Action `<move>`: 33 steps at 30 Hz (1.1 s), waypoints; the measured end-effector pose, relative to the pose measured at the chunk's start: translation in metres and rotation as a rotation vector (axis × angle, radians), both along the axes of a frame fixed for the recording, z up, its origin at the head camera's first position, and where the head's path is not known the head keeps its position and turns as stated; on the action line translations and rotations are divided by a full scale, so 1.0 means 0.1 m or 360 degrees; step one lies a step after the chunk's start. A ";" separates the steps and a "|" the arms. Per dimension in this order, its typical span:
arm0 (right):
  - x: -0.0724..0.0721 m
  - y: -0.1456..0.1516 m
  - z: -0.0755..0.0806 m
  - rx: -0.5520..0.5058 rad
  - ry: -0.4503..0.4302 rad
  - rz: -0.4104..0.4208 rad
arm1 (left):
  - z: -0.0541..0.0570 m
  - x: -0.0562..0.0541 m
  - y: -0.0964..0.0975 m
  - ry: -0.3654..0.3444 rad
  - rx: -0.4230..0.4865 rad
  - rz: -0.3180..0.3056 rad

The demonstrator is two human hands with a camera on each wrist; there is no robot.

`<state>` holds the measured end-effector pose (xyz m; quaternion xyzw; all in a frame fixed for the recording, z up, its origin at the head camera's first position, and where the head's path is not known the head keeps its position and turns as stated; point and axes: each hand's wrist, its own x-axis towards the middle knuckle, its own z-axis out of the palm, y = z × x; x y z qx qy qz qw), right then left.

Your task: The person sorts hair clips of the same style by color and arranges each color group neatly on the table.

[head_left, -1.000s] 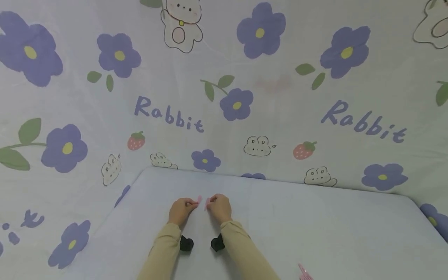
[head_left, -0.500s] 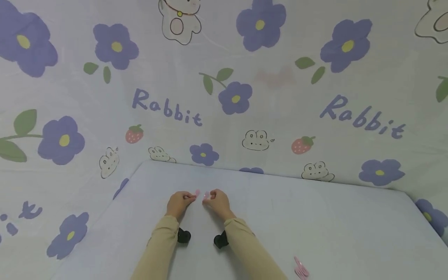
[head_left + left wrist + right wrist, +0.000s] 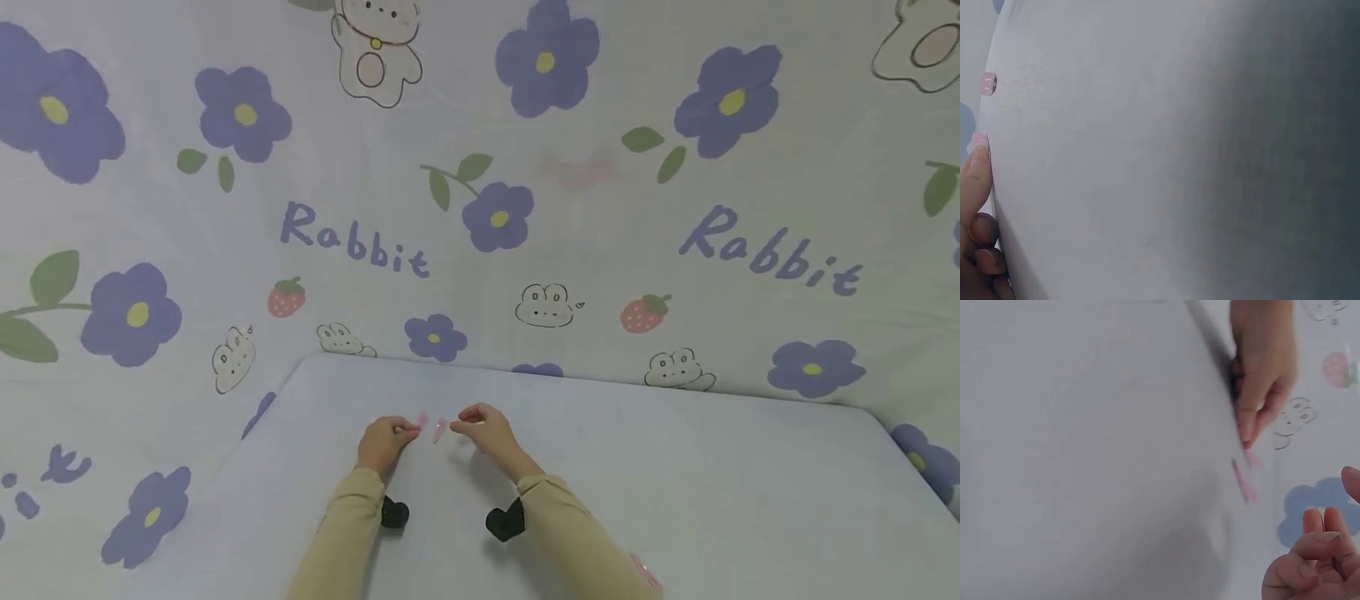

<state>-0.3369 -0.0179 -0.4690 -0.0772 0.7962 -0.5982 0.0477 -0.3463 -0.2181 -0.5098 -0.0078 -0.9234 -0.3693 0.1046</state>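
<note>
My left hand (image 3: 381,442) pinches a small pink hair clip (image 3: 422,420) between thumb and finger, low over the white table. Just right of it, a second pink hair clip (image 3: 439,430) lies on the table, roughly parallel to the first. My right hand (image 3: 491,435) hovers a short way to the right of that second clip, fingers loosely bent and holding nothing. In the left wrist view, the pinched clip (image 3: 979,140) is partly covered by the thumb, and the other clip (image 3: 988,84) shows beyond it. Motion blurs both clips in the right wrist view.
More pink clips (image 3: 643,569) lie near the front right, partly hidden by the right sleeve (image 3: 581,533). Black wrist cameras (image 3: 506,520) hang under both wrists. A flower-printed curtain (image 3: 600,250) rises behind the table's far edge.
My right hand has let go of its clip and drawn away to the right, leaving the clip on the table. The left hand still pinches its clip in about the same place.
</note>
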 end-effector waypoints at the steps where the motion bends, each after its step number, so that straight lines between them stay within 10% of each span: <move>1: 0.02 0.07 0.01 -0.0030 -0.0045 -0.0020 | -0.01 -0.01 0.03 -0.0003 0.0000 -0.0012; 9: 0.29 0.37 0.26 -0.0104 -0.0163 -0.0031 | 0.01 0.01 0.00 0.0004 -0.0034 -0.0002; 22: 0.75 1.03 0.64 -0.0202 0.0145 0.0007 | 0.01 -0.02 0.07 -0.0016 -0.0054 0.0000; 33: 1.16 1.55 0.65 -0.0177 0.0349 0.0006 | 0.02 -0.02 0.07 -0.0060 -0.0032 -0.0023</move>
